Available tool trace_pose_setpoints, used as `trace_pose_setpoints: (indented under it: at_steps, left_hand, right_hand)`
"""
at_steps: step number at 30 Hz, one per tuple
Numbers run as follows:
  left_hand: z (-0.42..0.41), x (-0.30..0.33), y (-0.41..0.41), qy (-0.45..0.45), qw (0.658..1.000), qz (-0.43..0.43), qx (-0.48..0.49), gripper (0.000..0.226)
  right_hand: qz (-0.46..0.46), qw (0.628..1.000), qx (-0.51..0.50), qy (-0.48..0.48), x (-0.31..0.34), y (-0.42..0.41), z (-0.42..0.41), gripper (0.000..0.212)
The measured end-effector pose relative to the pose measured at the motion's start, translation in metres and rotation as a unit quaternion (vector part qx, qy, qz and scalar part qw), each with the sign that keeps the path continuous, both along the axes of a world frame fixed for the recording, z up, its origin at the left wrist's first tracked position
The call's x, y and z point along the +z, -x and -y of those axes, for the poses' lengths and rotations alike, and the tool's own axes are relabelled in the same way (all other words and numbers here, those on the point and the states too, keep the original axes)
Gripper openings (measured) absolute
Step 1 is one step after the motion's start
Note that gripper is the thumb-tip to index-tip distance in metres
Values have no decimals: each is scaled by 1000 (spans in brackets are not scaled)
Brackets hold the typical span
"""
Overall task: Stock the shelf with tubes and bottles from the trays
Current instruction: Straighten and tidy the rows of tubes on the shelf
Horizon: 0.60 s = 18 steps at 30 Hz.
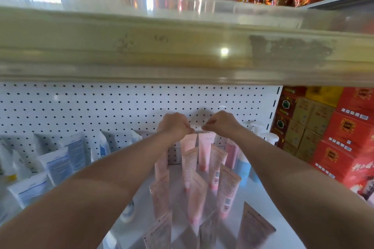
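Note:
Both my arms reach deep into the shelf. My left hand and my right hand meet at the back, fingers curled, pinching the top edges of two pink tubes that stand against the pegboard. Several more pink tubes stand in rows in front of them, cap down. White and blue tubes lean in a row on the left. A blue bottle and white pump bottles stand at the right of the pink tubes.
The upper shelf's front rail runs across just above my arms. Red and brown cartons are stacked to the right of the shelf bay. Green leaves and red foil packs sit on top.

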State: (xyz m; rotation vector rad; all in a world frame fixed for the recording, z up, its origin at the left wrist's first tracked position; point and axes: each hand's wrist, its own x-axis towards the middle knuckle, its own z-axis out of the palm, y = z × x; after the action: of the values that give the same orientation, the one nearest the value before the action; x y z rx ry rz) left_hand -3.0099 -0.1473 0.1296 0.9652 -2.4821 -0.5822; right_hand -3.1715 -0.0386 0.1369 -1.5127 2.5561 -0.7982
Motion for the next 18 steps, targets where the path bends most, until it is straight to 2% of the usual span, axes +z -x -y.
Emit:
trace_pose_setpoints:
  at_steps: [6, 8, 11, 18]
  left_hand:
    - [-32, 12, -22, -26, 991, 70, -109, 35]
    - [-39, 14, -29, -49, 987, 85, -127, 33]
    - [-43, 11, -34, -72, 982, 111, -133, 29]
    - [-49, 5, -34, -66, 982, 138, -113, 44]
  right_hand:
    - [41, 997, 32, -52, 14, -18, -26, 34]
    - [65, 995, 36, -73, 15, -23, -34, 35]
    - [72, 991, 35, -103, 14, -30, -44, 36]
    - [73, 986, 21, -146, 8, -33, -61, 42]
